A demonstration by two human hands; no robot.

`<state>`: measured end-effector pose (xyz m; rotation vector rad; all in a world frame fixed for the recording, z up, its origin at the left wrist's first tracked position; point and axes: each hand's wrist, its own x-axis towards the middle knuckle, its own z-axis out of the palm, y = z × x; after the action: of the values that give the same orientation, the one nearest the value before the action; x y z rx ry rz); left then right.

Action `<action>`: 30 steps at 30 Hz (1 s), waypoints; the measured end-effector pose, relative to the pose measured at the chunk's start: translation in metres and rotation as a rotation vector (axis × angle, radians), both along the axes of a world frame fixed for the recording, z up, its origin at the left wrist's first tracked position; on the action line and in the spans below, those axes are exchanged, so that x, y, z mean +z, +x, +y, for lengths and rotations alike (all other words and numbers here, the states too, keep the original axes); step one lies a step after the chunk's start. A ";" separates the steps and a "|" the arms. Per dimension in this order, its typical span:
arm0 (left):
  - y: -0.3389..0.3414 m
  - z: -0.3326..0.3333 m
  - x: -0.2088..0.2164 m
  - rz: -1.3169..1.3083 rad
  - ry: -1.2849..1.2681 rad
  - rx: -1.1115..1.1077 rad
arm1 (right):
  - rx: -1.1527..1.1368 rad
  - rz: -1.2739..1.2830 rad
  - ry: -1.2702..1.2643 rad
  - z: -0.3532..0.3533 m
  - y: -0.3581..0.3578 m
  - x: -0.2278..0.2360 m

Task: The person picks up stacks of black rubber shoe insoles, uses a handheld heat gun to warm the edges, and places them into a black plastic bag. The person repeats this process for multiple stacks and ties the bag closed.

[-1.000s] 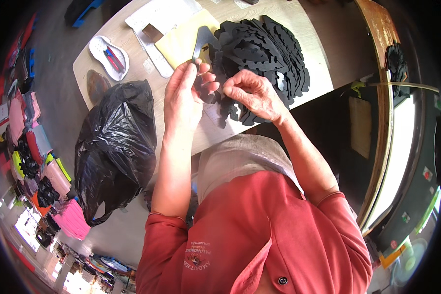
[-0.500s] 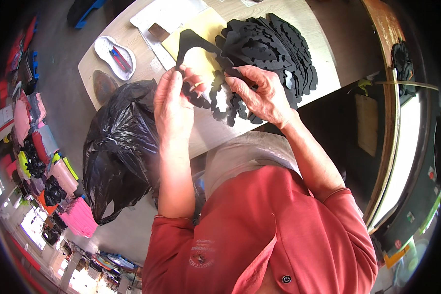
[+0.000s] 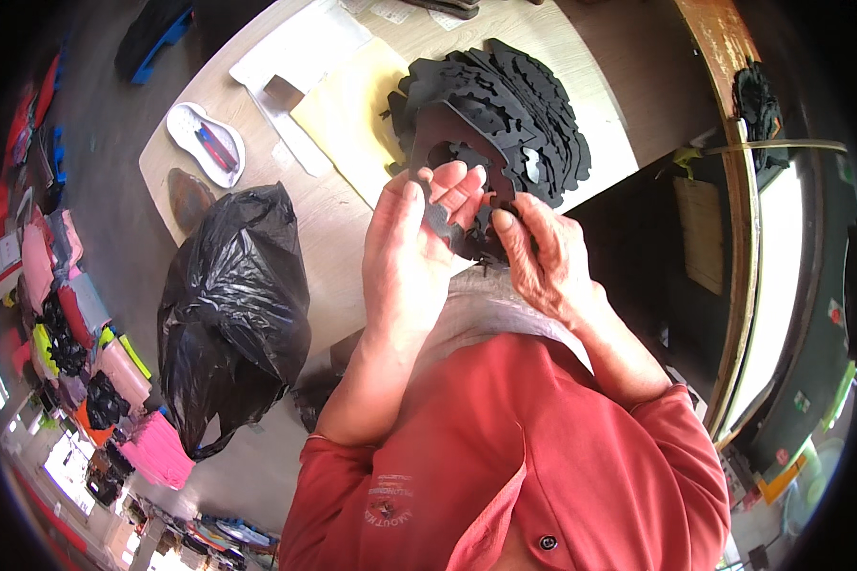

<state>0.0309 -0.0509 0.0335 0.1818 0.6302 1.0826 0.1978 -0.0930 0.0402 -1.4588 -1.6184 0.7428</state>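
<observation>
My left hand (image 3: 411, 243) and my right hand (image 3: 541, 255) both grip one flat black foam cut-out piece (image 3: 448, 152), raised close in front of me above the table edge. The piece has a large hole in it; my fingers pinch its lower rim. Just behind it lies a fanned stack of several like black foam pieces (image 3: 533, 105) on the wooden table (image 3: 333, 219).
A yellow sheet (image 3: 352, 124) and white sheets (image 3: 300, 52) lie on the table left of the stack. A small white tray (image 3: 205, 143) with tools sits at the table's left end. A full black plastic bag (image 3: 229, 314) stands by the table. Coloured goods line the left floor.
Both hands have lifted the black piece up and nearer to me, and my view has shifted so the table sits further right.
</observation>
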 end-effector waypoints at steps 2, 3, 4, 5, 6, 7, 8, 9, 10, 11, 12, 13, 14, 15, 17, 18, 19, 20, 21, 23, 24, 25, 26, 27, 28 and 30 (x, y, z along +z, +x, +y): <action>0.012 0.016 -0.025 0.096 0.068 0.036 | 0.001 -0.113 0.011 0.016 0.010 -0.014; 0.020 0.027 -0.044 0.200 0.107 0.085 | -0.030 -0.147 -0.069 0.027 0.013 -0.026; 0.027 0.040 -0.065 0.441 0.123 0.100 | -0.060 -0.178 -0.146 0.040 0.017 -0.041; 0.033 0.055 -0.086 0.706 0.085 0.103 | -0.099 -0.308 -0.017 0.053 0.019 -0.057; 0.036 0.066 -0.106 0.924 0.102 0.093 | -0.142 -0.446 0.073 0.065 0.021 -0.073; 0.033 0.066 -0.121 1.084 0.245 0.102 | -0.184 -0.451 0.072 0.073 0.026 -0.085; 0.032 0.068 -0.134 1.258 0.255 0.027 | -0.220 -0.476 -0.003 0.077 0.032 -0.094; 0.033 0.068 -0.145 1.239 0.260 0.042 | -0.245 -0.481 -0.004 0.083 0.038 -0.102; 0.033 0.065 -0.151 1.230 0.204 0.010 | -0.275 -0.485 0.002 0.089 0.044 -0.108; 0.033 0.062 -0.154 1.230 0.129 -0.029 | -0.288 -0.476 -0.178 0.096 0.047 -0.114; 0.034 0.059 -0.154 1.204 0.099 -0.063 | -0.250 -0.457 -0.241 0.101 0.049 -0.117; 0.037 0.057 -0.152 1.187 0.056 -0.101 | -0.233 -0.442 -0.314 0.106 0.050 -0.119; 0.040 0.057 -0.149 1.169 0.011 -0.134 | -0.214 -0.427 -0.385 0.110 0.050 -0.119; 0.043 0.059 -0.146 1.149 0.027 -0.147 | -0.214 -0.455 -0.372 0.113 0.050 -0.119; 0.049 0.062 -0.139 1.115 -0.007 -0.184 | -0.212 -0.508 -0.353 0.115 0.046 -0.117; 0.052 0.064 -0.137 1.096 -0.006 -0.195 | -0.211 -0.545 -0.355 0.114 0.043 -0.115; 0.053 0.067 -0.136 1.118 -0.036 -0.236 | -0.230 -0.558 -0.300 0.112 0.039 -0.114; 0.054 0.068 -0.135 1.105 -0.056 -0.251 | -0.234 -0.533 -0.329 0.108 0.036 -0.112; 0.056 0.070 -0.135 1.091 -0.066 -0.255 | -0.237 -0.527 -0.305 0.105 0.029 -0.111; 0.056 0.071 -0.136 1.118 -0.077 -0.255 | -0.256 -0.479 -0.205 0.097 0.014 -0.110; 0.055 0.072 -0.135 1.016 0.017 -0.187 | -0.245 -0.459 -0.190 0.093 0.006 -0.111; 0.053 0.072 -0.135 0.902 0.071 -0.165 | -0.235 -0.469 -0.183 0.091 -0.001 -0.111; 0.049 0.072 -0.133 0.781 0.134 -0.131 | -0.221 -0.478 -0.150 0.088 -0.009 -0.111; 0.047 0.073 -0.131 0.796 0.053 -0.102 | -0.199 -0.500 -0.107 0.087 -0.015 -0.112; 0.043 0.072 -0.128 0.737 0.027 -0.112 | -0.187 -0.545 -0.107 0.084 -0.020 -0.111; 0.030 0.068 -0.121 0.605 -0.009 -0.131 | -0.177 -0.562 -0.063 0.077 -0.029 -0.110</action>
<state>0.0613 0.0174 -0.0873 0.5471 1.1464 0.8941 0.1684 -0.0159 -0.0696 -1.9463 -1.8459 0.2931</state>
